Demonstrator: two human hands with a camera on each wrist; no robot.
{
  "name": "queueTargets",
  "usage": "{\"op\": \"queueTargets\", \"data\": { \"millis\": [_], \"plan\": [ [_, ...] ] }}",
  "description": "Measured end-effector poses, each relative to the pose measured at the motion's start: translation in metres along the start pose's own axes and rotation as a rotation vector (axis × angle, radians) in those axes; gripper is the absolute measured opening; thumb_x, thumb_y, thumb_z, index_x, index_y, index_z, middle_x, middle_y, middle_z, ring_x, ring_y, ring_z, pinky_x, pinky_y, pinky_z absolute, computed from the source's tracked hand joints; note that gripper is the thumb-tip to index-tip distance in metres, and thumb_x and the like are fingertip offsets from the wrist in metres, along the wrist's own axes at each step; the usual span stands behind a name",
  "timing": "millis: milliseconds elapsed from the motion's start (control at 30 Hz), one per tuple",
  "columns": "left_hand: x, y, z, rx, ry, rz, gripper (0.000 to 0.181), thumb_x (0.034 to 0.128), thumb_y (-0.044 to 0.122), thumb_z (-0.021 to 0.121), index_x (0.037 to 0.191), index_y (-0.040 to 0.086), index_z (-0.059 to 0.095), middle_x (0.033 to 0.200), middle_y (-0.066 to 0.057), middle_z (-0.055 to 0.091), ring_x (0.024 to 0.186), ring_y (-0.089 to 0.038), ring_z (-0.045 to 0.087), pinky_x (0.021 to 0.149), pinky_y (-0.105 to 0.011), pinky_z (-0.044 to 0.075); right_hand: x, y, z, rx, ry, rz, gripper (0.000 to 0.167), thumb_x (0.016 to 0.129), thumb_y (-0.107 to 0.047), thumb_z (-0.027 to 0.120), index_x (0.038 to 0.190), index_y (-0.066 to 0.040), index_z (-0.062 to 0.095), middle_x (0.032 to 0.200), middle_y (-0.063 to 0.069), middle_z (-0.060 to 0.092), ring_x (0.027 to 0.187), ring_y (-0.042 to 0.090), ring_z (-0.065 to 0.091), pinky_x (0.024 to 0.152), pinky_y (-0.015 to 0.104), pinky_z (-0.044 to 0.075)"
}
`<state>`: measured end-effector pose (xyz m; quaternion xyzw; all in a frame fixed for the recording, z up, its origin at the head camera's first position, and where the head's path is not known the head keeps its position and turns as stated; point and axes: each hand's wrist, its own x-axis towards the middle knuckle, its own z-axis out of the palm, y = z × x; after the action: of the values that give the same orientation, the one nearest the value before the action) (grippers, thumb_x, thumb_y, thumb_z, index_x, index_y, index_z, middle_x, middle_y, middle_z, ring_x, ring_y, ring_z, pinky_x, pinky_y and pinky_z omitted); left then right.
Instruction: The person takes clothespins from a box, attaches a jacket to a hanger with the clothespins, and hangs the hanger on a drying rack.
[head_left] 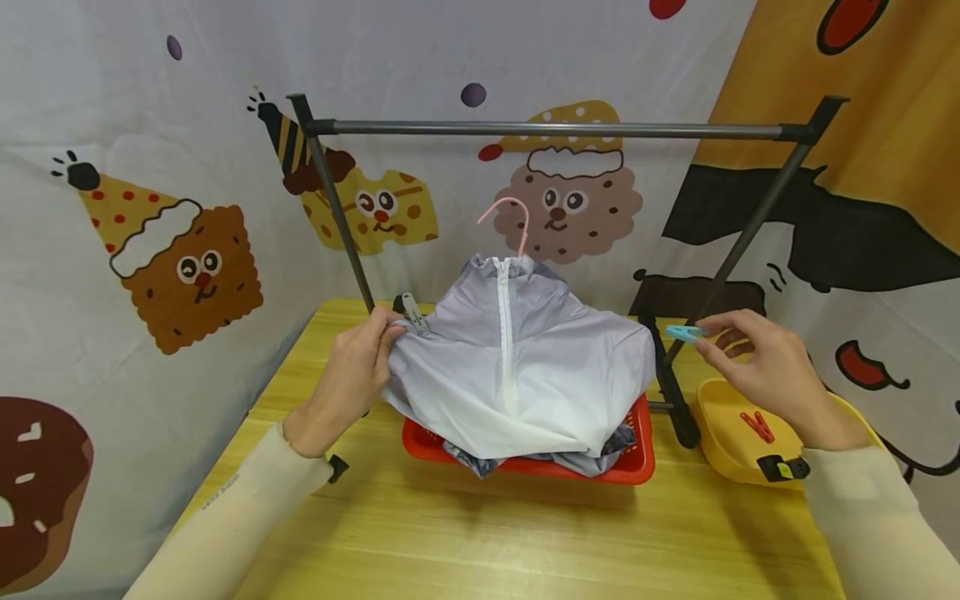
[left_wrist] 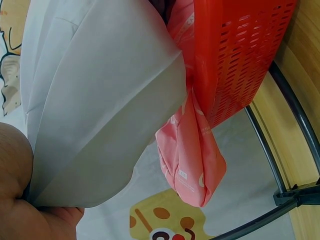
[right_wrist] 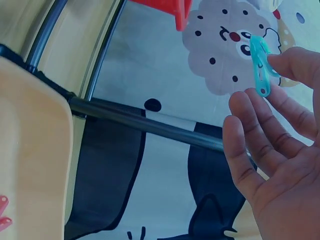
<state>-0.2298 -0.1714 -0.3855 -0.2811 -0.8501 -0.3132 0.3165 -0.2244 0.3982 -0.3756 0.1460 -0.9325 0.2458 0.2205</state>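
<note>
A pale grey-white zip-up jacket (head_left: 465,350) hangs on a pink hanger (head_left: 517,204), whose hook sticks up from the collar below the rack's bar. My left hand (head_left: 352,371) pinches the jacket's shoulder at the left, right beside a grey clothespin (head_left: 415,314) clipped there. In the left wrist view, the jacket cloth (left_wrist: 110,100) drapes down from between my thumb and fingers. My right hand (head_left: 765,362) holds a light-blue clothespin (head_left: 684,332) between thumb and fingertips, to the right of the jacket and apart from it. The right wrist view shows that clothespin (right_wrist: 260,65) closely.
A red basket (head_left: 637,467) with folded clothes stands beneath the jacket. Pink cloth (left_wrist: 192,155) hangs over its side. The metal clothes rack (head_left: 555,129) spans the table. At right, a yellow basin (head_left: 720,458) contains red clothespins (head_left: 757,427). A patterned curtain backs the table.
</note>
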Motion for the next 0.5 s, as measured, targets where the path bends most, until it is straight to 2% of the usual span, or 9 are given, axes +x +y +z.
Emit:
{"op": "queueTargets", "data": {
  "millis": [300,500],
  "plan": [
    [-0.001,-0.001,0.000,0.003,0.002,0.004,0.009,0.1175,0.005,0.065,0.117,-0.003,0.069,0.101,-0.019,0.081,0.084,-0.030,0.079,0.075,-0.046,0.069,0.003,-0.015,0.006,0.046,0.082,-0.051,0.036,0.100,-0.004,0.091,0.133,-0.004,0.079,0.121,0.015,0.079,0.096,-0.010,0.059,0.088,-0.006,0.044],
    [-0.002,-0.003,0.002,0.008,0.011,0.017,0.007,0.1167,0.004,0.065,0.117,-0.002,0.069,0.099,-0.019,0.080,0.082,-0.030,0.078,0.073,-0.046,0.068,0.005,-0.021,0.007,0.066,0.103,-0.065,0.037,0.098,-0.002,0.092,0.133,-0.004,0.079,0.123,0.017,0.079,0.098,-0.012,0.058,0.090,-0.006,0.044]
  ]
}}
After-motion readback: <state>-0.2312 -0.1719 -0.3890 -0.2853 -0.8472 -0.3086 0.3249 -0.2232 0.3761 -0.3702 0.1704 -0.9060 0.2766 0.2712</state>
